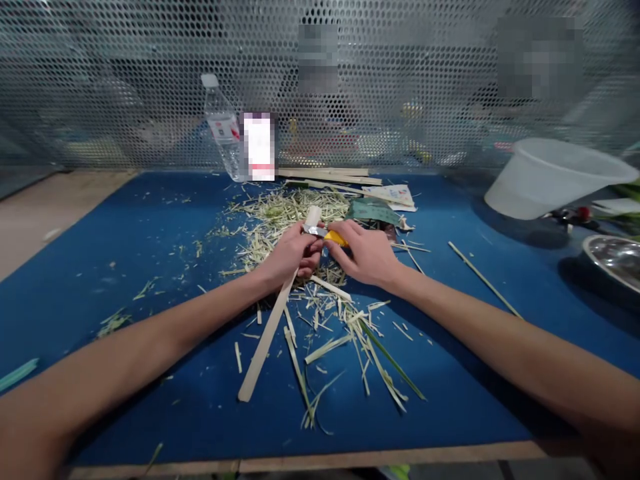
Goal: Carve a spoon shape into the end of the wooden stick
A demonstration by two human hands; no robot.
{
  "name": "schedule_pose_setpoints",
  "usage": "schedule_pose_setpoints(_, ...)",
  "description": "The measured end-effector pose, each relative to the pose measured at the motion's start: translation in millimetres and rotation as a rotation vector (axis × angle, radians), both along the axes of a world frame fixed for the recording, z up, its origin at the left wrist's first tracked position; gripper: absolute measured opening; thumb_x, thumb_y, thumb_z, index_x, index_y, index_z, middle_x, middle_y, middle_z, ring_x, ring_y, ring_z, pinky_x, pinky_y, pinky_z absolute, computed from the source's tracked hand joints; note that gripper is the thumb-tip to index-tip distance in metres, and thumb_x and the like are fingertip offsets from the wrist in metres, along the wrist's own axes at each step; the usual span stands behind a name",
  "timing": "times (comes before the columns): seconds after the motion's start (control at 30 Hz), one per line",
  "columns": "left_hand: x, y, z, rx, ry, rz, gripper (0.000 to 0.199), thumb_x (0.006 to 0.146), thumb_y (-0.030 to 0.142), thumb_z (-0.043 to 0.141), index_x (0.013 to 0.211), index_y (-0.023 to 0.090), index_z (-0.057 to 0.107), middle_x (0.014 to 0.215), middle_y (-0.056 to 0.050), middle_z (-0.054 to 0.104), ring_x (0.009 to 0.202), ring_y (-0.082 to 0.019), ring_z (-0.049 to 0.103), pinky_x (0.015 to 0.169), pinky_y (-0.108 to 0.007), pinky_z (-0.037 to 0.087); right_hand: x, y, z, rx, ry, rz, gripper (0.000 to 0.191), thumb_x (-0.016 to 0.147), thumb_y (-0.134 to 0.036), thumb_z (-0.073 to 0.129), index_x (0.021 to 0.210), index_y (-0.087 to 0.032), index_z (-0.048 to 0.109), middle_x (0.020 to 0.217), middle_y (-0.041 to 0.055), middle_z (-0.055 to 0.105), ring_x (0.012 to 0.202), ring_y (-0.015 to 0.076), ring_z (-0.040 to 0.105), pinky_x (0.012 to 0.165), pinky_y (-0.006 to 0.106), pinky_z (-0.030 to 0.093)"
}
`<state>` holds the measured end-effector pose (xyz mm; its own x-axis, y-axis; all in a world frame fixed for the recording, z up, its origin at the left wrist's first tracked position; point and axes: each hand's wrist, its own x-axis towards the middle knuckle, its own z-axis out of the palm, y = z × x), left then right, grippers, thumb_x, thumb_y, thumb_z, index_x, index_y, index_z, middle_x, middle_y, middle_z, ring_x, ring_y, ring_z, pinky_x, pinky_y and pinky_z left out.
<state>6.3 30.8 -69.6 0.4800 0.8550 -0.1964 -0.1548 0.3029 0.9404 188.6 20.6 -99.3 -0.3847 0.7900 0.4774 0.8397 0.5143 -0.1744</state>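
Note:
My left hand (291, 251) is closed around a pale, flat strip (270, 335) that looks like split bamboo or peeled stalk. The strip slants from its upper end beyond my fingers down toward the near side of the mat. In my right hand (367, 252) is a utility knife with a yellow handle (336, 237). Its metal blade (315, 231) lies across the strip, close to my left fingertips. Beneath and behind both hands spreads a heap of pale green shavings (270, 237). Loose slivers (330, 350) are scattered nearer to me.
Along the back, by the perforated metal screen (150, 100), stand a plastic bottle (223, 133) and a lit phone-like screen (260, 147). Several pale strips (330, 175) lie beside them. On the right are a translucent tub (530, 183) and a metal bowl (613, 260). A blue mat (165, 400) covers the table.

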Motion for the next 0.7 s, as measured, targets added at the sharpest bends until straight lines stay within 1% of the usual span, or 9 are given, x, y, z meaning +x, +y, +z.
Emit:
schedule_pose_setpoints(0.1,-2.1,-0.1,-4.4,0.037,-0.010,-0.015,0.010,0.087,0.018,0.051,0.092,0.023,0.044,0.060,0.008,0.037,0.038,-0.004,0.028,0.035,-0.014,0.021,-0.9,0.0,-0.6,0.035,0.010,0.006,0.044,0.101,-0.048,0.034,0.121,-0.019,0.061,0.112,0.0082,0.072,0.081,0.0201,0.068,0.056,0.030,0.034)
schedule_pose_setpoints(0.23,-5.7,1.3,-9.2,0.088,0.013,-0.068,0.009,0.088,0.022,0.052,0.094,0.022,0.046,0.052,0.009,0.035,0.038,-0.005,0.026,0.037,-0.015,0.022,-0.5,0.1,-1.3,0.051,0.047,0.025,0.043,0.101,-0.047,0.036,0.119,-0.019,0.063,0.106,0.0086,0.073,0.080,0.0187,0.067,0.058,0.030,0.036)
schedule_pose_setpoints(0.33,-7.0,1.3,-9.7,0.109,0.011,-0.083,0.011,0.091,0.027,0.054,0.098,0.022,0.047,0.051,0.009,0.035,0.038,-0.005,0.026,0.038,-0.015,0.022,0.1,0.2,-1.8,0.039,0.070,0.033,0.043,0.100,-0.048,0.037,0.120,-0.019,0.063,0.104,0.0089,0.073,0.079,0.0182,0.067,0.059,0.030,0.039)
schedule_pose_setpoints(0.47,-6.4,0.8,-10.4,0.129,0.010,-0.096,0.012,0.095,0.032,0.054,0.094,0.023,0.046,0.050,0.009,0.035,0.038,-0.004,0.024,0.038,-0.015,0.021,0.2,0.3,-3.1,0.035,0.079,0.028,0.044,0.100,-0.048,0.038,0.121,-0.019,0.063,0.106,0.0095,0.072,0.081,0.0190,0.066,0.060,0.030,0.041)
schedule_pose_setpoints(0.57,-5.3,1.1,-12.8,0.149,0.021,-0.095,0.014,0.097,0.032,0.051,0.090,0.023,0.044,0.049,0.010,0.036,0.037,-0.004,0.023,0.038,-0.015,0.021,-0.5,0.5,-4.0,0.040,0.079,0.019,0.044,0.100,-0.048,0.038,0.121,-0.019,0.063,0.108,0.0097,0.072,0.083,0.0195,0.067,0.060,0.030,0.041)
schedule_pose_setpoints(0.7,-4.0,1.8,-14.8,0.155,0.037,-0.071,0.015,0.098,0.032,0.050,0.089,0.022,0.042,0.050,0.010,0.037,0.037,-0.003,0.025,0.037,-0.015,0.022,-1.1,0.7,-4.3,0.057,0.071,0.005,0.044,0.101,-0.047,0.037,0.120,-0.018,0.064,0.109,0.0099,0.073,0.083,0.0194,0.067,0.058,0.030,0.039)
